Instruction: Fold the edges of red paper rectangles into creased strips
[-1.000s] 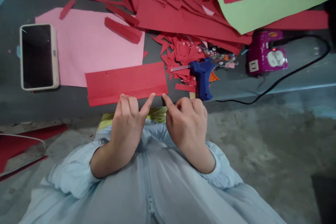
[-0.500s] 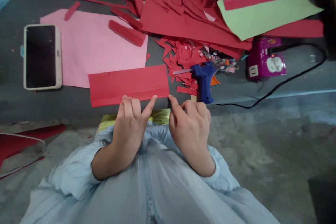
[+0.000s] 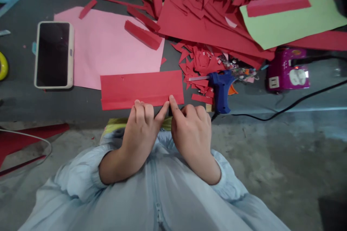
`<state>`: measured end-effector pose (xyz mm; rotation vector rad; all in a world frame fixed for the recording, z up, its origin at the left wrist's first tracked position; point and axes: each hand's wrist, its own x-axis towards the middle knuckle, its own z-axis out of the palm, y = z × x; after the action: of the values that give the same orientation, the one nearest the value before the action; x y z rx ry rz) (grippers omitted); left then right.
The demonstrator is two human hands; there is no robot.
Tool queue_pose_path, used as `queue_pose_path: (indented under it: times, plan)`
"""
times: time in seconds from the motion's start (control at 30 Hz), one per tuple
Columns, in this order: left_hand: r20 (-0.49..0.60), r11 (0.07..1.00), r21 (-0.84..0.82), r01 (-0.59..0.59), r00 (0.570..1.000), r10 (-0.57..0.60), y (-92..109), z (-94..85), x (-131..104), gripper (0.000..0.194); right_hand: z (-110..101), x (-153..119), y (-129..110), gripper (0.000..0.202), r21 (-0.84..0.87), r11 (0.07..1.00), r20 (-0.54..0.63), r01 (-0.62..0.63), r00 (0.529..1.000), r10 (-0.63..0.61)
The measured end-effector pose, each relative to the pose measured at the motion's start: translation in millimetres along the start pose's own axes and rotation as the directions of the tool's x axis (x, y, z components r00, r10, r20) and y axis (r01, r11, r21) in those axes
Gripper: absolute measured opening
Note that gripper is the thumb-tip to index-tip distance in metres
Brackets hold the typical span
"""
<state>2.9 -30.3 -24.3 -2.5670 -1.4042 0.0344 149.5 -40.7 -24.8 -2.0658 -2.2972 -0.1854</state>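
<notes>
A rectangular sheet of red paper [image 3: 141,85] lies near the table's front edge, with a narrow fold along its near side. My left hand [image 3: 141,133] holds the sheet at this near edge, fingers bent together on the fold and thumb stretched to the right. Against the fold, close to the left thumb tip, presses the straight index finger of my right hand [image 3: 191,137]. Its other fingers are curled loosely, with nothing visible in them, and its thumb is mostly hidden. Just right of the sheet lies a blue glue gun [image 3: 222,92] with a glue stick in its back.
A phone [image 3: 53,56] lies left, beside pink paper [image 3: 116,50]. Red paper scraps [image 3: 203,57] and large red sheets [image 3: 200,25] cover the back, with green paper [image 3: 295,29] at right. A purple power socket [image 3: 287,72] has a black cord [image 3: 298,103].
My right index finger has moved left from the sheet's near right corner onto the fold, close to my left thumb. The whole view has shifted slightly, with the sheet staying flat.
</notes>
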Motion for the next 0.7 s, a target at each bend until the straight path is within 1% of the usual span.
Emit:
queue_pose_path:
  times: [0.13,0.27,0.33,0.53,0.6,0.7]
  plan:
    - [0.007,0.998,-0.057,-0.008,1.0,0.009,-10.3,-8.2,0.2,0.047,-5.0,0.7,2.7,0.046,-0.027,0.999,0.03,0.043,0.999,-0.042]
    - [-0.019,0.995,-0.101,-0.007,1.0,0.005,-25.6,-12.5,-7.8,0.039,-8.4,1.4,4.5,0.044,-0.028,0.996,0.006,0.079,0.997,-0.079]
    - [-0.015,0.993,-0.113,0.023,1.0,-0.024,-33.7,-12.0,-15.2,0.04,-9.8,2.2,5.2,0.043,-0.021,0.995,0.008,0.097,0.995,-0.097]
    - [0.017,0.975,-0.15,0.164,0.986,-0.163,-54.0,-8.1,-35.6,0.044,-12.7,4.1,7.0,0.041,0.001,0.991,0.012,0.133,0.991,-0.133]
    - [0.017,0.968,-0.163,0.19,0.982,-0.19,-58.2,-7.0,-39.5,0.046,-12.2,3.6,7.3,0.041,0.005,0.99,0.02,0.138,0.99,-0.138]
    - [-0.01,0.966,-0.169,0.195,0.98,-0.2,-61.9,-5.3,-42.9,0.047,-10.8,1.8,7.6,0.042,0.01,0.992,0.052,0.127,0.99,-0.128]
